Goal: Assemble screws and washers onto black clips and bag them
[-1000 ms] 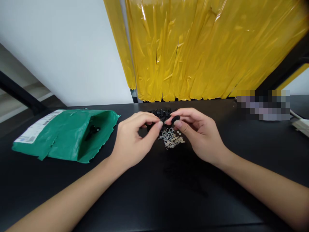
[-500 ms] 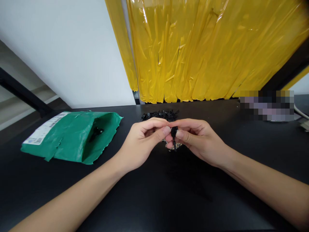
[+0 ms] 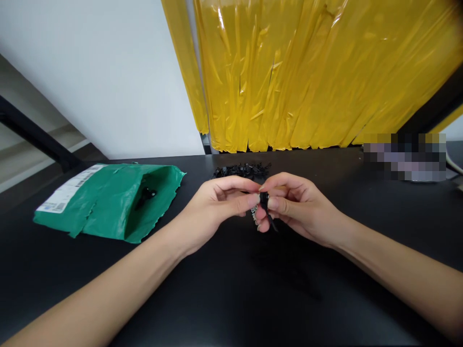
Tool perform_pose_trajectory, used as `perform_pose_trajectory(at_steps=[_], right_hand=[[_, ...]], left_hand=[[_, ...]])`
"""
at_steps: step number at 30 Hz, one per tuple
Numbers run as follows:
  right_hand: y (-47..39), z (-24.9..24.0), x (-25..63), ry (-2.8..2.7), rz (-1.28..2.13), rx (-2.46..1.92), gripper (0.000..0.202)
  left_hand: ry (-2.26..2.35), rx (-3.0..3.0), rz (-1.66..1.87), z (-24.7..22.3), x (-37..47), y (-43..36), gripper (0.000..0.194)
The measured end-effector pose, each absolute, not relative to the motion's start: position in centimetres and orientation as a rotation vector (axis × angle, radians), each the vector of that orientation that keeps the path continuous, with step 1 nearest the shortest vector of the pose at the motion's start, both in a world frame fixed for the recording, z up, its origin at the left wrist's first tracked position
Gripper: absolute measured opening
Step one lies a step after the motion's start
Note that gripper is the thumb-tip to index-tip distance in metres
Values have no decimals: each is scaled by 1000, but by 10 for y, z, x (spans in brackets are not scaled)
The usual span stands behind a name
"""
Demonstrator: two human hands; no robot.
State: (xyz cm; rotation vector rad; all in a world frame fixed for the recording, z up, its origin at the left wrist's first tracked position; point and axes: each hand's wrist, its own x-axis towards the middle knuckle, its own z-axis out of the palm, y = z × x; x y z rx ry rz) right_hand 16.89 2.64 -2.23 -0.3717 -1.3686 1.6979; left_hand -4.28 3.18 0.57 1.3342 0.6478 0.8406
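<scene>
A small black piece with a thin tail [image 3: 264,198] sits between my fingertips above the table, its tail hanging down to the right. My left hand [image 3: 213,207] is closed, thumb and fingers pinching the piece from the left. From the other side, my right hand [image 3: 300,205] grips it between thumb and forefinger, its other fingers curled below. Fingers hide part of the piece, so its exact kind is unclear. Just beyond my hands lies a heap of small black parts [image 3: 242,170]. Some small pale, metal-looking pieces [image 3: 253,212] show partly behind my fingers.
To the left, a torn-open green plastic mailer bag [image 3: 97,202] lies with a black item [image 3: 146,193] inside its mouth. A blurred-out object [image 3: 405,156] sits at the back right. Yellow plastic sheeting [image 3: 289,72] hangs behind the black table [image 3: 224,299].
The black piece has turned between my fingers; its tail now slants down to the right rather than hanging straight. Both hands stay close together, and the view has shifted slightly.
</scene>
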Motion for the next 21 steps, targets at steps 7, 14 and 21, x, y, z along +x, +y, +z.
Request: perform_pose_trajectory(at_steps=[7,14,21], right_hand=[[28,-22,168,-1368,1705,-388,13],[28,-22,168,-1384,1701,-404,10],[32,-21,169,-1355,1681,-406,15]], left_hand=[[695,1578,1002,13,-34,26,24],[645,1410,941,11,-35,22,16],[697,1341,928,10,-34,25,14]])
